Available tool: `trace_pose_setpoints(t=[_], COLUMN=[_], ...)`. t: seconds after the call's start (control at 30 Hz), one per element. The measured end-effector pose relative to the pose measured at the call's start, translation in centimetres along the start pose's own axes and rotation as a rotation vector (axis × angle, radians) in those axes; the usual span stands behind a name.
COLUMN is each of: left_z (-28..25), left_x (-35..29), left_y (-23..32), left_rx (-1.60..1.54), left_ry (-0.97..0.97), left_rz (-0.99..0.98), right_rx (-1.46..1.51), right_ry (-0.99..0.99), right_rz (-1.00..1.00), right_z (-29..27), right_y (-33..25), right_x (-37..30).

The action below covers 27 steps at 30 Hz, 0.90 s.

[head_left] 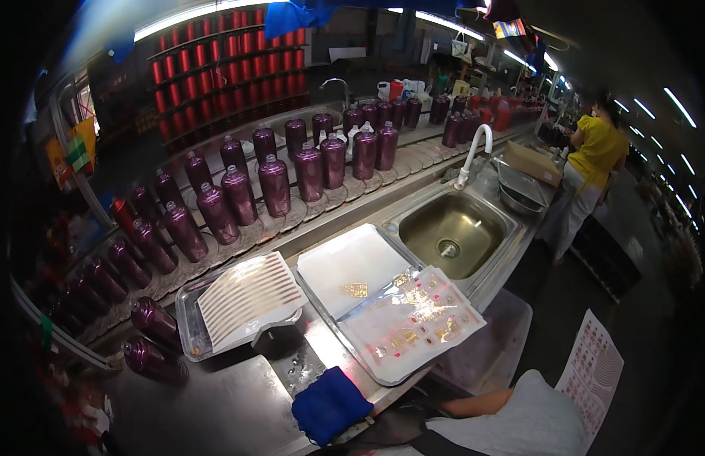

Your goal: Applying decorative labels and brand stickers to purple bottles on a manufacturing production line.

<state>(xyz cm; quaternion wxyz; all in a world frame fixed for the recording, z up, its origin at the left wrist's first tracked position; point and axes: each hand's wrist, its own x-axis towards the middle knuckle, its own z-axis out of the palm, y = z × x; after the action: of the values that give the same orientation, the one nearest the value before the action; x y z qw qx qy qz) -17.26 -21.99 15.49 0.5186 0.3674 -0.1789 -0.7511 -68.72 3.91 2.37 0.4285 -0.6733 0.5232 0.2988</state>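
Neither of my hands shows. A stretch of bare forearm point(480, 403) and a grey sleeve point(520, 422) come in at the lower right, with the hand itself hidden. Beside the sleeve is a printed sheet point(592, 368) with small red marks; what holds it cannot be made out. On the counter, a white-lined tray point(333, 258) carries a glossy transfer sheet point(425, 319) with gold and pink designs and a small gold piece point(355, 289). Left of it, striped paper point(254, 292) lies in a clear tray point(189, 323). A blue cloth point(331, 405) rests near the front edge.
Rows of shiny purple bottles point(274, 186) stand on a line of round holders behind the counter. Two more purple bottles point(153, 359) lie tilted at the left. A steel sink point(451, 235) with a white faucet point(474, 156) is at the right. A person in yellow point(600, 144) stands beyond.
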Motion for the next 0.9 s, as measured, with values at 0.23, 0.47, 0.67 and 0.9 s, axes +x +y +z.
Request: trace_pose_setpoints(t=[0.23, 0.47, 0.67, 0.9], left_z=[-2.0, -2.6, 0.2, 6.3], left_x=[5.5, 11.3, 13.7, 15.0], left_y=[-3.3, -5.5, -3.9, -4.8], left_rx=[0.047, 0.104, 0.179, 0.328], left_ry=[0.027, 0.077, 0.066, -0.074], left_rz=[-0.047, -0.041, -0.002, 0.062], right_rx=[0.035, 0.031, 0.038, 0.126], right_ry=[-0.036, -0.056, -0.002, 0.178], right_rz=[0.074, 0.104, 0.133, 0.202], right_z=[1.8, -0.4, -2.4, 1.9], right_y=[2.0, 5.7, 6.7, 6.7], right_x=[1.0, 3.0, 1.4, -1.0])
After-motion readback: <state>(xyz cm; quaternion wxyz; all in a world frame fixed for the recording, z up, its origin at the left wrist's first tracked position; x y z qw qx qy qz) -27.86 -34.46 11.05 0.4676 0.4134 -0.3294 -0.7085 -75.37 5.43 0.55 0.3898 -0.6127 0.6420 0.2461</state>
